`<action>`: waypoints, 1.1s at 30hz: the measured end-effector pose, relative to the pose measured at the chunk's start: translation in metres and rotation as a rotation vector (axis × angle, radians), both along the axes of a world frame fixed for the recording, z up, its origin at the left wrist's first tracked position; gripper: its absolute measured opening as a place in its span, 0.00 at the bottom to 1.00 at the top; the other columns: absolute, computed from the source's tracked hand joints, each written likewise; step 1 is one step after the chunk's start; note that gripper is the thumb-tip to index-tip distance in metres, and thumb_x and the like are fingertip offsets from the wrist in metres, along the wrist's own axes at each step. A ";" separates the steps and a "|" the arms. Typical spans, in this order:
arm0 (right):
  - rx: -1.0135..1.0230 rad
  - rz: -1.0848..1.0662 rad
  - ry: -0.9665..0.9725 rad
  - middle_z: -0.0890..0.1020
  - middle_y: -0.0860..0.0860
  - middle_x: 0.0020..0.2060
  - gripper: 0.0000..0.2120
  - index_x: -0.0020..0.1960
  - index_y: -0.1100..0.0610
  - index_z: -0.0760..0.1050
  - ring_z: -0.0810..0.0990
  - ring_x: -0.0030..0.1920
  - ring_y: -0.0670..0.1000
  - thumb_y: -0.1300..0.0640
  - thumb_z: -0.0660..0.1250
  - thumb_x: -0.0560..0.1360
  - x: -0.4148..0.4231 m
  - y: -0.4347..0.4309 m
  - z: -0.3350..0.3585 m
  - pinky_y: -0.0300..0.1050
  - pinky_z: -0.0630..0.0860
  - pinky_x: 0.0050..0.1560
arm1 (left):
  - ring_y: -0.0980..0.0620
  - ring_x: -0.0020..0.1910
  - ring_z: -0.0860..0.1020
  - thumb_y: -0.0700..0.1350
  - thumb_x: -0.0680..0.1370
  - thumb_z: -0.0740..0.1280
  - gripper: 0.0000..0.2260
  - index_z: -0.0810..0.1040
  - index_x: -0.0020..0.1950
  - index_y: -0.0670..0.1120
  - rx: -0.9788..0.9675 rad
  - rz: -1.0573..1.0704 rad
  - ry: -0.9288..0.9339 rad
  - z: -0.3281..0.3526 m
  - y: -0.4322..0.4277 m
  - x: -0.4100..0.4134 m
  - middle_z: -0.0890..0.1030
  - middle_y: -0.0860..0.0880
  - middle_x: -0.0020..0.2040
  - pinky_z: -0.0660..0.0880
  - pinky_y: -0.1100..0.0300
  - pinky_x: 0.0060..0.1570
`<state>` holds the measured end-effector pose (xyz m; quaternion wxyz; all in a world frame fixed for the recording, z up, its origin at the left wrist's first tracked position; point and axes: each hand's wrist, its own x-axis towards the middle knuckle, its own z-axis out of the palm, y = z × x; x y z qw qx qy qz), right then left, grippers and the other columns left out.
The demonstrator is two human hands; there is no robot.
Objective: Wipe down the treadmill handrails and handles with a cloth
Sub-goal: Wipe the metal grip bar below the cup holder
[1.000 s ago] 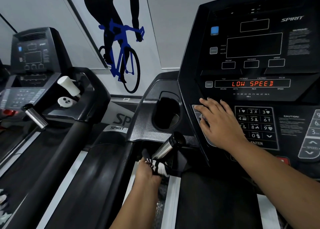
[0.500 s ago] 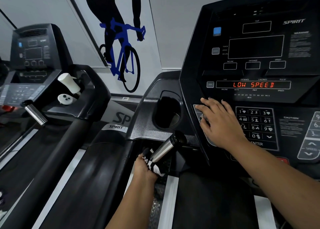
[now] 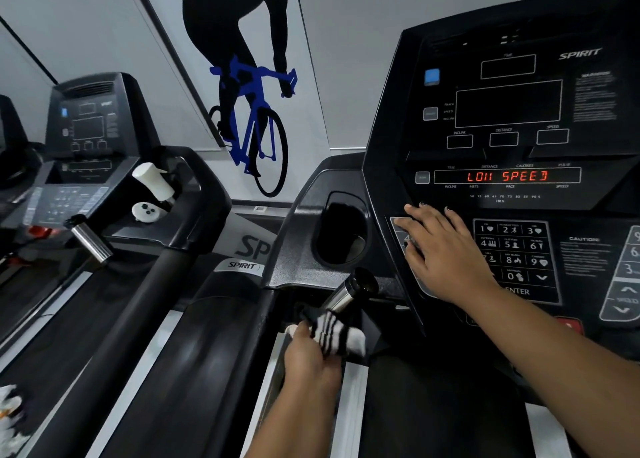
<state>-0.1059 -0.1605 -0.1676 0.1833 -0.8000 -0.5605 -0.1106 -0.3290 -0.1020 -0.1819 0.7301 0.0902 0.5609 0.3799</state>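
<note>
- The left hand is clenched around a black-and-white striped cloth, bunching it at the lower end of the chrome handle.
- That handle sticks out at a slant just below the lower left corner of the console, under the cup holder.
- The right hand lies flat on the console's lower left edge beside the number keys. Its fingers are straight and hold nothing, so it looks like a brace.
- To do this well, I'd say: wrap the cloth right round the tube, not just over the top.
- Then draw it the full length to the black end, twisting the wrist so the underside gets wiped too.
- The flat palm should watch those keys: the display glows red with a low-speed message, and a stray press could matter.
- The handle itself is polished metal, shiny, with bright streaks of reflection along the bare upper stretch.
- Its lower part is hidden under the cloth, so I can't tell how clean that is.
- The cloth is soft, crumpled, white at one end and striped across the middle.
</note>
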 end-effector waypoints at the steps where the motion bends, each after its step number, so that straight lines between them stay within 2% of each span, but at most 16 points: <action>1: -0.002 -0.001 0.003 0.68 0.47 0.71 0.20 0.70 0.48 0.68 0.63 0.74 0.50 0.50 0.53 0.79 0.000 0.000 0.000 0.55 0.55 0.76 | 0.46 0.45 0.81 0.47 0.85 0.54 0.17 0.72 0.65 0.36 0.045 -0.010 -0.012 0.003 -0.006 0.000 0.79 0.40 0.49 0.78 0.52 0.50; 3: -0.010 -0.001 0.007 0.68 0.47 0.72 0.21 0.71 0.48 0.67 0.62 0.75 0.50 0.50 0.52 0.79 0.000 0.000 0.000 0.55 0.54 0.76 | 0.47 0.45 0.80 0.47 0.85 0.55 0.16 0.74 0.61 0.37 0.125 -0.020 -0.003 0.010 -0.017 0.002 0.80 0.41 0.49 0.77 0.54 0.49; 5: -0.014 0.001 0.009 0.67 0.47 0.72 0.21 0.71 0.48 0.67 0.61 0.75 0.50 0.50 0.52 0.79 0.000 0.000 0.000 0.55 0.54 0.76 | 0.45 0.50 0.80 0.43 0.84 0.56 0.13 0.76 0.58 0.37 0.203 -0.034 0.085 0.012 -0.027 0.004 0.80 0.41 0.52 0.75 0.53 0.56; 7: -0.010 0.000 0.011 0.68 0.48 0.72 0.21 0.71 0.48 0.67 0.62 0.75 0.50 0.50 0.51 0.79 0.000 0.000 -0.001 0.55 0.54 0.76 | 0.43 0.58 0.79 0.42 0.83 0.57 0.13 0.75 0.63 0.38 0.284 -0.072 0.192 0.012 -0.036 0.004 0.80 0.39 0.59 0.71 0.47 0.66; 9: -0.009 -0.005 0.009 0.68 0.48 0.72 0.21 0.71 0.48 0.67 0.62 0.75 0.50 0.50 0.51 0.79 -0.001 0.000 -0.001 0.55 0.54 0.76 | 0.42 0.65 0.76 0.45 0.82 0.56 0.17 0.72 0.69 0.42 0.363 -0.149 0.291 0.000 -0.044 0.003 0.77 0.40 0.66 0.68 0.44 0.69; 12: -0.009 -0.002 0.006 0.68 0.48 0.72 0.21 0.70 0.48 0.67 0.62 0.75 0.50 0.50 0.51 0.79 0.000 0.000 -0.001 0.55 0.54 0.76 | 0.48 0.76 0.61 0.47 0.84 0.55 0.21 0.63 0.78 0.51 0.504 -0.251 0.450 -0.016 -0.055 0.001 0.62 0.46 0.78 0.59 0.47 0.75; 14: -0.009 -0.002 0.006 0.68 0.48 0.72 0.21 0.70 0.48 0.67 0.62 0.75 0.50 0.50 0.51 0.79 0.000 0.000 -0.001 0.55 0.54 0.76 | 0.56 0.79 0.52 0.45 0.84 0.55 0.23 0.55 0.79 0.54 0.662 -0.271 0.554 -0.018 -0.056 0.000 0.54 0.53 0.80 0.52 0.51 0.78; 16: -0.016 -0.005 0.005 0.68 0.48 0.72 0.21 0.70 0.48 0.67 0.62 0.75 0.50 0.50 0.51 0.79 0.000 0.000 -0.002 0.55 0.54 0.76 | 0.63 0.77 0.51 0.44 0.84 0.55 0.22 0.57 0.77 0.55 0.858 -0.289 0.638 -0.018 -0.051 0.002 0.57 0.56 0.79 0.49 0.52 0.78; 18: -0.021 -0.006 0.004 0.68 0.48 0.72 0.21 0.70 0.48 0.67 0.62 0.75 0.50 0.50 0.50 0.79 0.000 0.000 -0.001 0.55 0.54 0.76 | 0.61 0.76 0.58 0.47 0.84 0.54 0.19 0.66 0.76 0.51 0.978 -0.347 0.705 -0.015 -0.043 0.009 0.67 0.52 0.76 0.48 0.54 0.78; 19: -0.022 -0.007 0.005 0.68 0.48 0.72 0.22 0.70 0.48 0.68 0.62 0.74 0.50 0.50 0.50 0.79 0.000 0.000 -0.001 0.55 0.54 0.76 | 0.58 0.74 0.63 0.50 0.83 0.53 0.20 0.69 0.74 0.49 1.021 -0.382 0.740 -0.009 -0.040 0.013 0.72 0.50 0.72 0.49 0.54 0.77; 21: -0.020 -0.010 0.005 0.68 0.48 0.72 0.22 0.71 0.48 0.68 0.62 0.74 0.50 0.50 0.50 0.79 -0.001 0.000 0.001 0.54 0.54 0.76 | 0.57 0.69 0.70 0.56 0.80 0.51 0.23 0.73 0.70 0.51 1.113 -0.441 0.783 0.006 -0.036 0.021 0.77 0.55 0.65 0.60 0.51 0.73; 23: -0.018 -0.011 0.010 0.68 0.48 0.72 0.22 0.71 0.48 0.68 0.62 0.74 0.50 0.50 0.51 0.79 -0.001 0.000 0.001 0.55 0.54 0.76 | 0.60 0.64 0.72 0.58 0.79 0.50 0.22 0.74 0.67 0.57 1.204 -0.503 0.814 0.018 -0.033 0.028 0.78 0.61 0.60 0.65 0.57 0.68; 25: -0.013 -0.010 0.018 0.68 0.48 0.72 0.22 0.70 0.48 0.68 0.62 0.75 0.50 0.50 0.51 0.79 -0.001 -0.001 0.001 0.55 0.54 0.76 | 0.65 0.65 0.70 0.60 0.79 0.48 0.21 0.71 0.69 0.62 1.289 -0.595 0.858 0.024 -0.027 0.029 0.76 0.65 0.61 0.59 0.67 0.66; 27: -0.014 -0.006 0.016 0.68 0.47 0.72 0.21 0.70 0.48 0.68 0.62 0.75 0.49 0.50 0.51 0.79 -0.001 0.000 0.001 0.55 0.54 0.76 | 0.65 0.65 0.70 0.61 0.81 0.49 0.22 0.69 0.71 0.61 1.369 -0.705 0.872 0.024 -0.017 0.022 0.75 0.65 0.63 0.61 0.66 0.65; 30: -0.009 -0.001 0.018 0.68 0.48 0.72 0.21 0.70 0.48 0.68 0.62 0.74 0.50 0.50 0.51 0.79 0.000 0.000 0.000 0.55 0.54 0.76 | 0.62 0.57 0.77 0.62 0.81 0.51 0.19 0.75 0.64 0.59 1.338 -0.758 0.804 0.013 0.002 0.002 0.81 0.61 0.54 0.73 0.60 0.56; 33: -0.005 0.001 0.010 0.68 0.48 0.71 0.21 0.70 0.48 0.68 0.63 0.74 0.50 0.50 0.52 0.79 0.000 -0.001 0.000 0.55 0.55 0.76 | 0.61 0.42 0.79 0.60 0.82 0.54 0.18 0.80 0.47 0.54 1.147 -0.722 0.744 -0.003 0.014 -0.017 0.82 0.59 0.41 0.75 0.63 0.44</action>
